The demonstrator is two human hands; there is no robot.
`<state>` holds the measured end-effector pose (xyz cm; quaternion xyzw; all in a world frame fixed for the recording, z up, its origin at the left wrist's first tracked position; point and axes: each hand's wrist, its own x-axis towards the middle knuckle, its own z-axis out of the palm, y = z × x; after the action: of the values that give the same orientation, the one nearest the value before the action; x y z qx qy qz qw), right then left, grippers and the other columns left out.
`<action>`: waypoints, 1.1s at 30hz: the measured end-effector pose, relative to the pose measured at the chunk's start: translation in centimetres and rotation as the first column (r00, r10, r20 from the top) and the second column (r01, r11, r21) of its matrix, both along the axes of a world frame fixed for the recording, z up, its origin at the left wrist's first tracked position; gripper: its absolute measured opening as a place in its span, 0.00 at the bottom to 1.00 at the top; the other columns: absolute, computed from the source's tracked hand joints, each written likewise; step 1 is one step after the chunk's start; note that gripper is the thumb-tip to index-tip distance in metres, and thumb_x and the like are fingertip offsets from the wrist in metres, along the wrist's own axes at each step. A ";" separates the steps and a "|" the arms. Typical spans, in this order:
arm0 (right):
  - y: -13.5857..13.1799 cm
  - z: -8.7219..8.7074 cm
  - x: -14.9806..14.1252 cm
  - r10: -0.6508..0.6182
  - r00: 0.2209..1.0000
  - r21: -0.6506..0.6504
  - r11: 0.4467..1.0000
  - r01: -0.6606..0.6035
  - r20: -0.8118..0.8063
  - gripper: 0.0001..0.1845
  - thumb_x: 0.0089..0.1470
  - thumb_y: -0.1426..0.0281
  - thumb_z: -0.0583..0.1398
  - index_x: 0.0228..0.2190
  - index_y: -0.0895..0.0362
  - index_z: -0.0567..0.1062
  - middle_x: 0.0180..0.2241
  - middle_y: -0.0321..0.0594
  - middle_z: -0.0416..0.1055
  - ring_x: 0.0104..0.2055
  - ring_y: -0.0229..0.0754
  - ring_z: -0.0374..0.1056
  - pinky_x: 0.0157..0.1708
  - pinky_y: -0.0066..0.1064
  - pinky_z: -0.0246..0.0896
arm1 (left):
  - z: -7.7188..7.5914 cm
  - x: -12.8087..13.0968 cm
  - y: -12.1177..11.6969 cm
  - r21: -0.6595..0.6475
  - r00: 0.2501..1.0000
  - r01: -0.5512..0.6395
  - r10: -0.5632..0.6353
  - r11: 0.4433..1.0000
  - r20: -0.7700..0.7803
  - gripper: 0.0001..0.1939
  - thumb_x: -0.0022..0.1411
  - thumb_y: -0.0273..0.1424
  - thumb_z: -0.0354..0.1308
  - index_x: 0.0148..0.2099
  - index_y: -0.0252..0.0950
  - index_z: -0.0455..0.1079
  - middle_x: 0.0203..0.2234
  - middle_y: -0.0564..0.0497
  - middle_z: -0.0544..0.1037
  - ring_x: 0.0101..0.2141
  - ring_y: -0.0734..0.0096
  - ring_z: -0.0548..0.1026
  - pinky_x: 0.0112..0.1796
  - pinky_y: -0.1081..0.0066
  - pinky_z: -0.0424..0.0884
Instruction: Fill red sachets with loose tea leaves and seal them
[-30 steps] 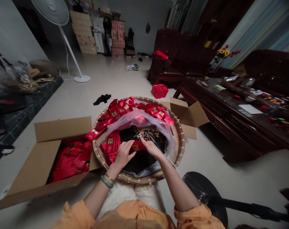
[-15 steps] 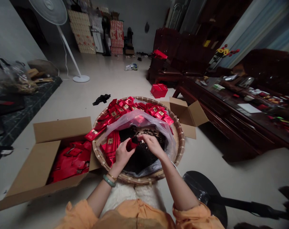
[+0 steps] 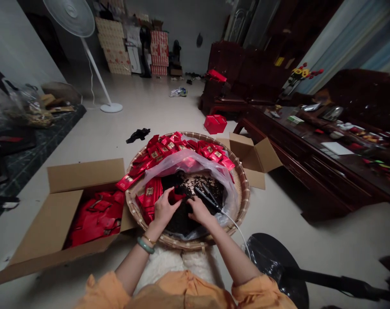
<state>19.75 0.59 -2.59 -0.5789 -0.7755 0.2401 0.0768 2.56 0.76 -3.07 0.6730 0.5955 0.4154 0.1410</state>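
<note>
My left hand point(image 3: 163, 209) is closed around a small red packet point(image 3: 176, 196), its open mouth turned toward the right hand. Beside it, my right hand point(image 3: 200, 212) is closed, its fingers curled down at the dark loose leaves, which look like tea point(image 3: 179, 218); whatever is in its fingertips is hidden. The leaves lie in a clear plastic bag point(image 3: 227, 201) spread open in a round woven basket point(image 3: 244, 201). A black hair straightener point(image 3: 207, 198) with a white cord rests on the leaves, jaws apart. Red packets stand stacked point(image 3: 149, 193) at the bag's left side.
More red packets point(image 3: 170, 145) lie along the basket's far rim. An open carton point(image 3: 61, 214) of red packets is at left, another open carton point(image 3: 267, 154) at right. A black round stand base point(image 3: 278, 262) lies near right. A dark wooden table point(image 3: 278, 141) and white fan point(image 3: 111, 107) stand farther off.
The red packet, held in both hands a second ago, is now in my left hand alone, with its mouth open. My right hand has moved down to the leaves, uncovering the hair straightener.
</note>
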 end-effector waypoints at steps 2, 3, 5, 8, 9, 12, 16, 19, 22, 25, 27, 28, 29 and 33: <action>0.1 -0.3 0.3 -0.045 0.994 -0.005 0.999 0.045 -0.098 0.19 0.37 0.81 0.59 0.35 0.58 0.73 0.39 0.44 0.66 0.39 0.43 0.64 0.39 0.31 0.58 | 0.1 0.0 0.0 0.003 1.000 0.001 -0.001 1.000 0.004 0.26 0.51 0.34 0.63 0.52 0.39 0.62 0.42 0.47 0.76 0.41 0.61 0.76 0.40 0.64 0.73; 0.1 -0.4 0.5 -0.079 0.984 -0.010 0.997 0.078 -0.160 0.17 0.36 0.82 0.58 0.33 0.58 0.73 0.37 0.42 0.67 0.38 0.42 0.65 0.39 0.31 0.58 | 0.2 0.0 0.0 -0.001 1.000 0.004 -0.004 1.000 0.007 0.26 0.51 0.34 0.63 0.52 0.39 0.62 0.43 0.47 0.76 0.41 0.61 0.76 0.40 0.64 0.73; 0.3 -0.5 1.0 -0.138 0.954 -0.028 0.990 0.135 -0.265 0.14 0.36 0.82 0.57 0.29 0.58 0.73 0.31 0.38 0.69 0.34 0.40 0.65 0.37 0.29 0.58 | 0.3 0.1 0.0 -0.017 1.000 0.011 -0.010 1.000 0.010 0.25 0.51 0.34 0.63 0.52 0.39 0.62 0.43 0.47 0.76 0.40 0.62 0.76 0.40 0.64 0.73; 1.0 0.6 2.1 -0.179 0.923 -0.045 0.984 0.174 -0.339 0.11 0.39 0.78 0.57 0.29 0.59 0.73 0.27 0.35 0.70 0.30 0.38 0.66 0.33 0.26 0.59 | 0.4 0.1 0.0 -0.029 1.000 0.023 -0.022 0.999 0.013 0.25 0.51 0.33 0.63 0.52 0.39 0.62 0.43 0.46 0.76 0.41 0.61 0.76 0.40 0.63 0.73; 1.2 1.4 2.4 -0.189 0.905 -0.045 0.981 0.187 -0.382 0.10 0.39 0.76 0.57 0.30 0.59 0.73 0.27 0.35 0.71 0.30 0.37 0.66 0.32 0.26 0.59 | 0.4 0.2 0.0 -0.023 1.000 0.027 -0.027 0.999 0.012 0.25 0.51 0.33 0.63 0.52 0.39 0.62 0.43 0.46 0.76 0.41 0.61 0.76 0.41 0.63 0.73; 1.8 4.7 2.9 -0.181 0.801 0.003 0.975 0.223 -0.571 0.11 0.40 0.73 0.58 0.31 0.59 0.73 0.29 0.36 0.72 0.30 0.38 0.66 0.31 0.26 0.59 | 0.5 0.4 -0.1 -0.001 0.999 0.034 -0.034 0.999 0.000 0.25 0.51 0.32 0.63 0.52 0.39 0.63 0.43 0.47 0.76 0.41 0.61 0.75 0.41 0.63 0.72; 2.0 8.8 1.4 -0.070 0.800 0.137 0.973 0.187 -0.595 0.10 0.41 0.73 0.59 0.31 0.57 0.74 0.31 0.36 0.74 0.33 0.39 0.68 0.33 0.27 0.59 | 0.7 0.7 -0.1 -0.007 0.999 0.040 -0.040 0.999 -0.015 0.25 0.50 0.31 0.63 0.52 0.40 0.62 0.43 0.47 0.76 0.40 0.61 0.75 0.41 0.63 0.72; 1.8 9.7 -0.1 -0.018 0.834 0.202 0.967 0.154 -0.552 0.12 0.42 0.74 0.59 0.33 0.56 0.75 0.33 0.37 0.74 0.35 0.40 0.68 0.35 0.28 0.60 | 0.8 0.7 -0.1 -0.024 0.999 0.035 -0.035 0.999 -0.030 0.26 0.50 0.31 0.63 0.52 0.39 0.62 0.42 0.47 0.76 0.40 0.61 0.76 0.39 0.64 0.72; 1.7 9.3 -1.0 -0.025 0.839 0.193 0.969 0.154 -0.544 0.13 0.43 0.75 0.58 0.34 0.55 0.76 0.33 0.37 0.75 0.35 0.39 0.69 0.35 0.29 0.62 | 0.7 0.6 -0.1 -0.026 0.999 0.032 -0.033 0.999 -0.034 0.26 0.50 0.32 0.63 0.52 0.40 0.63 0.41 0.48 0.77 0.39 0.61 0.76 0.38 0.65 0.72; 1.8 8.8 -0.8 -0.067 0.812 0.181 0.961 0.208 -0.580 0.10 0.44 0.74 0.58 0.32 0.55 0.76 0.33 0.38 0.75 0.35 0.40 0.70 0.35 0.29 0.64 | 0.5 0.5 -0.1 -0.028 0.999 0.029 -0.030 0.999 -0.020 0.26 0.50 0.31 0.63 0.52 0.40 0.62 0.42 0.48 0.76 0.38 0.62 0.76 0.39 0.64 0.72; 1.9 8.5 -0.4 -0.100 0.787 0.182 0.948 0.261 -0.608 0.08 0.45 0.73 0.58 0.30 0.56 0.76 0.32 0.38 0.75 0.35 0.40 0.70 0.35 0.29 0.64 | 0.4 0.5 -0.1 -0.029 1.000 0.021 -0.022 0.999 -0.007 0.26 0.50 0.32 0.64 0.52 0.39 0.62 0.42 0.47 0.76 0.39 0.62 0.76 0.39 0.64 0.73; 2.0 8.4 -0.1 -0.122 0.778 0.179 0.940 0.289 -0.616 0.08 0.46 0.72 0.57 0.30 0.56 0.76 0.32 0.38 0.75 0.34 0.40 0.70 0.35 0.30 0.64 | 0.4 0.5 -0.1 -0.026 1.000 0.017 -0.017 1.000 0.000 0.26 0.50 0.32 0.64 0.52 0.39 0.62 0.43 0.47 0.76 0.39 0.62 0.76 0.39 0.64 0.73; 2.0 8.3 0.2 -0.142 0.775 0.173 0.935 0.309 -0.616 0.08 0.46 0.72 0.57 0.29 0.56 0.76 0.31 0.38 0.75 0.33 0.40 0.70 0.35 0.30 0.64 | 0.4 0.5 -0.1 -0.019 1.000 0.014 -0.014 1.000 0.009 0.26 0.50 0.32 0.64 0.52 0.39 0.62 0.43 0.47 0.76 0.40 0.61 0.76 0.39 0.64 0.73; 1.5 8.2 0.6 -0.140 0.796 0.161 0.945 0.285 -0.589 0.09 0.50 0.69 0.58 0.32 0.56 0.76 0.34 0.40 0.74 0.36 0.40 0.69 0.33 0.28 0.64 | 0.5 0.6 -0.2 0.014 0.999 0.014 -0.014 1.000 0.052 0.26 0.51 0.33 0.63 0.53 0.40 0.61 0.45 0.47 0.75 0.42 0.62 0.75 0.42 0.63 0.72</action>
<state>20.33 2.10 5.61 -0.5506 -0.6697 0.2954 0.4013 3.13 0.59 -2.60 0.6672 0.5840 0.4359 0.1545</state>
